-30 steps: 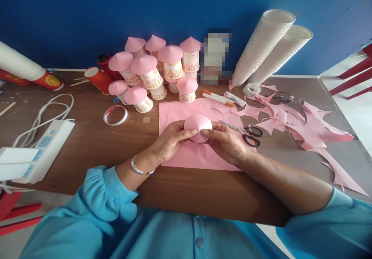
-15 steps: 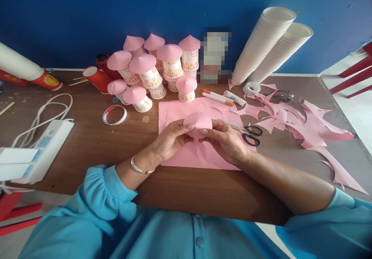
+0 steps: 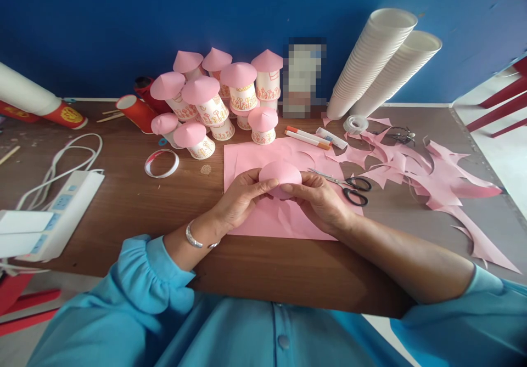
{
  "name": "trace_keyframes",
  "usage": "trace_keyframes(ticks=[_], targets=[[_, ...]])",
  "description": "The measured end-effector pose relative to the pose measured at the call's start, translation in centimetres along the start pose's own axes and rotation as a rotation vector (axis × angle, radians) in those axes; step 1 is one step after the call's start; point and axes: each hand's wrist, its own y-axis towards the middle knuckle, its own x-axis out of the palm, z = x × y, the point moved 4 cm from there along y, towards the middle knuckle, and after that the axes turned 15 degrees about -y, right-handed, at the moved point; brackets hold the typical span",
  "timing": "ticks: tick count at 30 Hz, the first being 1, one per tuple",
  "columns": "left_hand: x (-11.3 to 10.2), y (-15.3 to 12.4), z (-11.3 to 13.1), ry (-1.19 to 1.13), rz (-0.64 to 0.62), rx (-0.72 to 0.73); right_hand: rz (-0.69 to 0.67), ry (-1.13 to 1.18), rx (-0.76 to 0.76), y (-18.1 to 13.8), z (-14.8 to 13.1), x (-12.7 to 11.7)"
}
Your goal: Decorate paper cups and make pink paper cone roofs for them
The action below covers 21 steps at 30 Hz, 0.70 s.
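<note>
Hands pinching a pink paper cone [image 3: 280, 172].
Left hand [image 3: 241, 198] grips at nine o'clock, right hand [image 3: 320, 201] at three; scissors [image 3: 349, 186] near.

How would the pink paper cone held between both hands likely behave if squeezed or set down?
The paper cone looks thin, so it is probably very light and easily crushed. The left hand and right hand pinch only its edges. Its broad base should rest steadily on the pink sheet.
</note>
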Motion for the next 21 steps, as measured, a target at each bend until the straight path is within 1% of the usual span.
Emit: trace_keyframes(ticks=[5, 11, 16, 21], targets=[[-0.13, -0.07, -0.09, 0.014, 0.022, 0.021, -0.018, 0.026, -0.001, 0.05, 0.12, -0.03], [-0.13, -0.06, -0.13, 0.039, -0.004, 0.031, -0.039, 0.029, -0.005, 0.07, 0.26, 0.04], [-0.32, -0.33, -0.05, 0.088, 0.037, 0.065, -0.048, 0.005, 0.001, 0.10, 0.09, 0.12], [-0.11, -0.32, -0.09, 0.073, 0.020, 0.044, -0.064, 0.009, 0.005, 0.13, 0.10, 0.14]])
